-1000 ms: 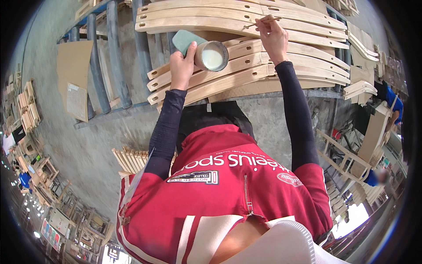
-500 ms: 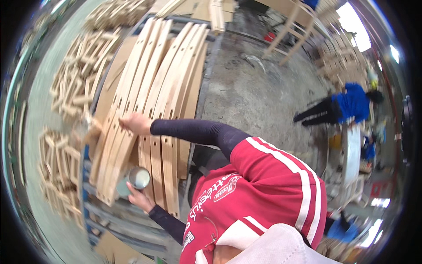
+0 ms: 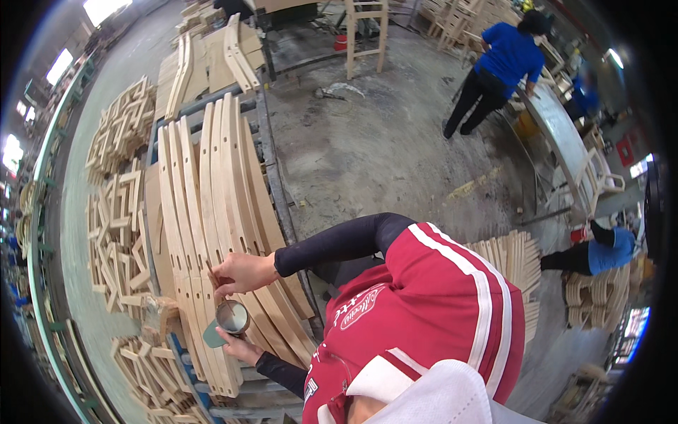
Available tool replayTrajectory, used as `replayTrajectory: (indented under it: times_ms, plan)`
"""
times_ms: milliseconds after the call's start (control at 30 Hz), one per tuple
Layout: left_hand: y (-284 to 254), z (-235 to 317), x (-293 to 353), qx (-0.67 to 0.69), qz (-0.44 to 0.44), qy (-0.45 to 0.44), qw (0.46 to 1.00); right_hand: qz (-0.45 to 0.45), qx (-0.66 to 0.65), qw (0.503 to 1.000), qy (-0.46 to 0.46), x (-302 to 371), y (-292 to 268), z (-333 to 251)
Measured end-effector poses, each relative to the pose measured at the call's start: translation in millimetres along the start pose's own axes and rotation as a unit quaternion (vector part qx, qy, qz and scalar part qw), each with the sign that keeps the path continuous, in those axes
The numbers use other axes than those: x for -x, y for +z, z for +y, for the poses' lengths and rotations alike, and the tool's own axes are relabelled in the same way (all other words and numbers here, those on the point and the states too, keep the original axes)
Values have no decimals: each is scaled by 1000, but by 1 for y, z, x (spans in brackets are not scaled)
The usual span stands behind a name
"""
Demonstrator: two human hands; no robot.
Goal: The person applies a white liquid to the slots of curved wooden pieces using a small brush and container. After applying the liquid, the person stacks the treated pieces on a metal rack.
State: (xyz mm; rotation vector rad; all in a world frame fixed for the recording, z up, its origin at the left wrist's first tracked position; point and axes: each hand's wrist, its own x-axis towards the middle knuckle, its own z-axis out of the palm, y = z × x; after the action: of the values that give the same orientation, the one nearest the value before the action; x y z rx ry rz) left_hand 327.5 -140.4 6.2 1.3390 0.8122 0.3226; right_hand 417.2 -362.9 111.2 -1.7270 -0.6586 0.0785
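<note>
Where hands meet — cup (image 3: 231, 318) between.

Woodworking factory floor, curved slats (image 3: 212, 212) on a metal rack (image 3: 272, 177), stacked wooden frames (image 3: 116, 205), unfinished chairs (image 3: 367, 32), concrete floor (image 3: 381, 148), workers (image 3: 498, 71)

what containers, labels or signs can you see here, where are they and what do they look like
Cup: small teal cup holding pale liquid, in the left hand, over the curved wooden slats.
Shirt emblem: white oval patch on the red shirt's chest.
No signs or screens are clear enough to tell.
</note>
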Motion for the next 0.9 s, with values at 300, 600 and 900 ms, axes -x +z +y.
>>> replayTrajectory:
  times_ms: [300,600,900]
  plan:
    - [26,15,15,6,-76,1,997,84,48,995,-23,31,-16,-6]
    - [33,19,37,-11,-90,25,996,107,32,993,-19,43,-18,-8]
    - [36,19,42,-3,-109,33,994,112,42,992,-40,45,-22,-9]
